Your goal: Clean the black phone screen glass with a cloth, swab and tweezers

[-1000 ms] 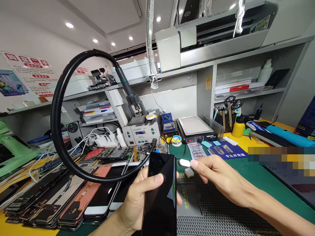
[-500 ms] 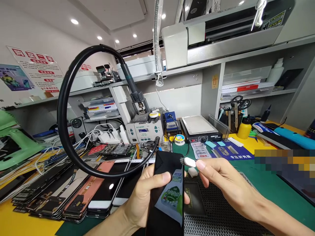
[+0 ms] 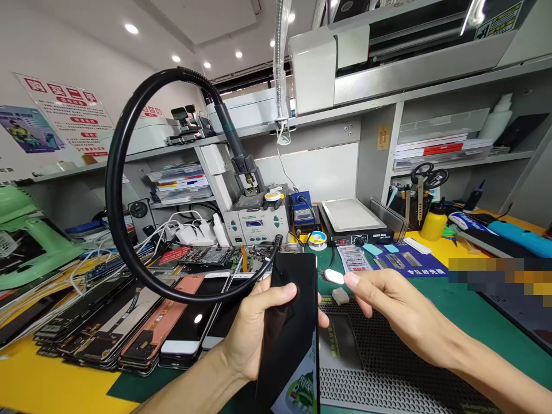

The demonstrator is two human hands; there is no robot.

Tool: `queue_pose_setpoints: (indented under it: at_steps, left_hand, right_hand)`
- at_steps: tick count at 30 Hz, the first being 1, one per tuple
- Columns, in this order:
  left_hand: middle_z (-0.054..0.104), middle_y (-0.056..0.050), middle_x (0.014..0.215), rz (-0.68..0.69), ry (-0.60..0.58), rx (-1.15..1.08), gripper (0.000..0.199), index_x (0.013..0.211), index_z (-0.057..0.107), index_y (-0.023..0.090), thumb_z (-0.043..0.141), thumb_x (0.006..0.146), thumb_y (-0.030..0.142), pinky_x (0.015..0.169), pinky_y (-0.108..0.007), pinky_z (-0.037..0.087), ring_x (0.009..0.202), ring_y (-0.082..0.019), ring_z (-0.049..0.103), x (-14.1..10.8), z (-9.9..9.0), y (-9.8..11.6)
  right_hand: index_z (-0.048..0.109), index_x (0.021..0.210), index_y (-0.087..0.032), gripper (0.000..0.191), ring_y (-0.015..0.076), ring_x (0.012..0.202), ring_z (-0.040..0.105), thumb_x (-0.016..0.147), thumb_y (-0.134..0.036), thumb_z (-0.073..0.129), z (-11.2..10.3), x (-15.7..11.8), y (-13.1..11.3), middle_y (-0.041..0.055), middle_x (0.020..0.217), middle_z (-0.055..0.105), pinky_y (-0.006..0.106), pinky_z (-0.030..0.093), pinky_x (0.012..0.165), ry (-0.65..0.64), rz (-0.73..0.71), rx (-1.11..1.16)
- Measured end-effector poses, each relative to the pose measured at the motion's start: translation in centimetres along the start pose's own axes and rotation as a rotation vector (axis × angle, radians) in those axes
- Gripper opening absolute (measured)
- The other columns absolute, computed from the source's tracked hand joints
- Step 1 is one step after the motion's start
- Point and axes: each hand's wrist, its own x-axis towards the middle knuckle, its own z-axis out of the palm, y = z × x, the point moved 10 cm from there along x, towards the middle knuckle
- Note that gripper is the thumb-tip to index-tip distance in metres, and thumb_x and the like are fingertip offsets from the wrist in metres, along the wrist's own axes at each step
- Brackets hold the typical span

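Note:
A black smartphone stands tilted up in my left hand, its dark glossy face reflecting a green-and-white picture. My left thumb lies across that face, and fingertips show past the phone's right edge. Between the thumb and fingers of my right hand is a small white-handled brush. Its dark bristles point left, a short way off the phone's upper right edge. Below the brush, a crumpled white lump sits by the perforated black mat.
Stacked phone screens cover the bench at left. A thick black hose loops from the hot-air station. Behind my right hand are a flat heating plate, a yellow bottle and a solder spool.
The brush has gone from touching the phone's upper right edge to slightly apart from it. The phone has turned a little, and its reflection has slid down. The whole view has shifted slightly.

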Motion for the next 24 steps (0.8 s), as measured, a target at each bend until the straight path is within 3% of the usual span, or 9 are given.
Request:
queue_pose_setpoints:
  at_steps: [9, 15, 18, 22, 24]
  left_hand:
    - [0.077, -0.011, 0.079, 0.084, -0.045, -0.053, 0.017, 0.099, 0.073, 0.013, 0.058, 0.090, 0.014, 0.066, -0.032, 0.059, 0.068, -0.022, 0.074, 0.3, 0.3, 0.4]
    - [0.078, -0.014, 0.086, 0.074, 0.022, -0.061, 0.022, 0.108, 0.070, 0.013, 0.057, 0.090, 0.015, 0.068, -0.040, 0.059, 0.072, -0.027, 0.075, 0.4, -0.5, 0.6]
    - [0.078, -0.012, 0.089, 0.095, 0.055, -0.047, 0.025, 0.113, 0.069, 0.014, 0.060, 0.090, 0.015, 0.068, -0.036, 0.058, 0.071, -0.024, 0.074, 0.2, -0.7, 0.8]
    - [0.075, -0.006, 0.076, 0.136, 0.046, -0.007, 0.008, 0.090, 0.072, 0.016, 0.064, 0.089, 0.016, 0.064, -0.031, 0.057, 0.065, -0.020, 0.072, 0.0, -0.4, 1.0]
    - [0.074, -0.005, 0.073, 0.144, 0.040, 0.009, 0.009, 0.082, 0.071, 0.016, 0.064, 0.089, 0.017, 0.064, -0.032, 0.057, 0.063, -0.020, 0.072, -0.1, -0.4, 1.0]
  right_hand:
    - [0.034, 0.065, -0.022, 0.057, 0.0154, 0.061, 0.032, 0.101, -0.065, 0.030, 2.3, -0.6, -1.2, -0.0035, 0.065, 0.035, 0.032, 0.023, 0.058, -0.084, -0.094, -0.193]
    - [0.028, 0.064, -0.023, 0.057, 0.0155, 0.061, 0.029, 0.101, -0.066, 0.030, 0.9, 0.0, -0.4, -0.0035, 0.065, 0.033, 0.033, 0.023, 0.058, -0.057, -0.111, -0.266]
    - [0.029, 0.063, -0.023, 0.059, 0.0155, 0.061, 0.029, 0.099, -0.069, 0.028, 0.7, -0.2, -0.4, -0.0039, 0.064, 0.033, 0.032, 0.023, 0.058, -0.042, -0.095, -0.218]
    - [0.032, 0.063, -0.022, 0.058, 0.0151, 0.060, 0.031, 0.101, -0.067, 0.028, 1.8, -0.5, -1.3, -0.0042, 0.063, 0.034, 0.032, 0.024, 0.057, -0.060, -0.121, -0.210]
    - [0.031, 0.064, -0.022, 0.056, 0.0149, 0.060, 0.032, 0.102, -0.063, 0.030, 2.5, -0.6, -1.6, -0.0039, 0.064, 0.036, 0.032, 0.024, 0.058, -0.082, -0.156, -0.239]
